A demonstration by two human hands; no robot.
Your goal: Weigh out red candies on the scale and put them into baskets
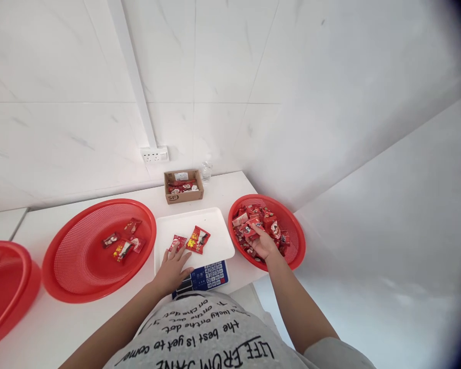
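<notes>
My left hand [172, 271] rests at the near left edge of the white scale tray [218, 241], fingers spread, its fingertips touching a small red packet [177, 242]. Beside it on the tray lies a larger red and yellow packet [198, 240]. My right hand [264, 246] reaches into the right red basket [297, 225], with its thumb and fingers closed around a red snack packet [249, 229]. Many similar packets are heaped under and around that hand. Below the tray, the blue keypad of the scale [215, 275] shows, partly covered by my left hand and shirt.
A larger red basket [65, 256] left of the scale holds several packets. Another red basket [7, 287] is cut off at the left edge. Behind the scale stand a cardboard box [184, 196] with red packets and a clear container [206, 171], near the wall socket [154, 154].
</notes>
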